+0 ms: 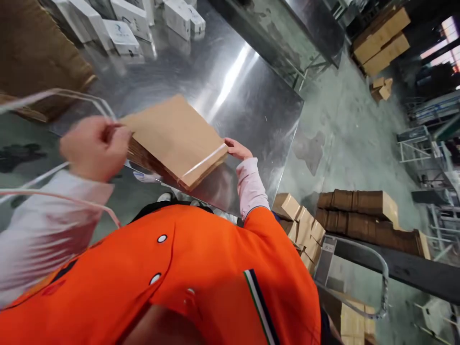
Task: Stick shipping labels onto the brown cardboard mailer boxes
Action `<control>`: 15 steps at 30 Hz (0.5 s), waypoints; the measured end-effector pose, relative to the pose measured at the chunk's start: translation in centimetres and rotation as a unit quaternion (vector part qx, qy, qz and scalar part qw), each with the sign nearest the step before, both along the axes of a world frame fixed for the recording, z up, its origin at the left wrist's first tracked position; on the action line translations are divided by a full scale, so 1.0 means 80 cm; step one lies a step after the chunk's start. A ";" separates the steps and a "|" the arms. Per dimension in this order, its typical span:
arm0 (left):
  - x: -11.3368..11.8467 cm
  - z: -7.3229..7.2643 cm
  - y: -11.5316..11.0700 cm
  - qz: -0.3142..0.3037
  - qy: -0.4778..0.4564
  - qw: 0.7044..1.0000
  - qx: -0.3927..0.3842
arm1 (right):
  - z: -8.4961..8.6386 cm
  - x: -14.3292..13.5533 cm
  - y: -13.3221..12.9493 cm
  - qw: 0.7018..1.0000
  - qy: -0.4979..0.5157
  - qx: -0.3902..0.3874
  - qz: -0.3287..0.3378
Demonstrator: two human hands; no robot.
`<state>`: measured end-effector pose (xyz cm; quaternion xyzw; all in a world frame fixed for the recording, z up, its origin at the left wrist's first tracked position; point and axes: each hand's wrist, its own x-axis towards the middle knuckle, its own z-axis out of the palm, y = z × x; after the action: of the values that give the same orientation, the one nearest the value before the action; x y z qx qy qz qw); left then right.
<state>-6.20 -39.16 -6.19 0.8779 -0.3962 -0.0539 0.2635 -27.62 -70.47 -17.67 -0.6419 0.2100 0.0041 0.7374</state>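
Observation:
A stack of flat brown cardboard sheets point(174, 136) lies at the near edge of the metal table point(266, 110), with a white strap across its right end. My left hand point(97, 146) is closed in a pinch on a white strap point(82, 96), which loops out to the left, beside the stack's left corner. At the stack's right corner is my right hand point(237, 149), its fingers against the cardboard edge and partly hidden by it. More strap runs loosely across my left forearm.
White boxes point(131, 19) stand at the table's far left. A large brown carton point(39, 52) is at the left edge. Small cardboard boxes point(304, 230) and bundled cardboard point(359, 206) lie to the right, near a metal cart handle point(384, 282).

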 end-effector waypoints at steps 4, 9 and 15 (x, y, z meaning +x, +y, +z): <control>-0.048 0.002 -0.098 -0.157 -0.036 0.981 0.106 | -0.008 -0.017 0.025 0.997 -0.013 -0.075 -0.026; -0.031 -0.018 -0.127 -0.230 -0.074 0.958 0.151 | -0.020 -0.032 0.094 0.958 -0.004 -0.250 -0.142; -0.011 -0.026 -0.114 -0.249 -0.075 0.956 0.133 | -0.055 -0.094 0.229 0.886 0.055 -0.460 -0.029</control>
<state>-7.09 -48.29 -8.30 0.7798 -0.6104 -0.1041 0.0925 -35.14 -52.17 -22.09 -0.9015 0.2474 -0.0790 0.3463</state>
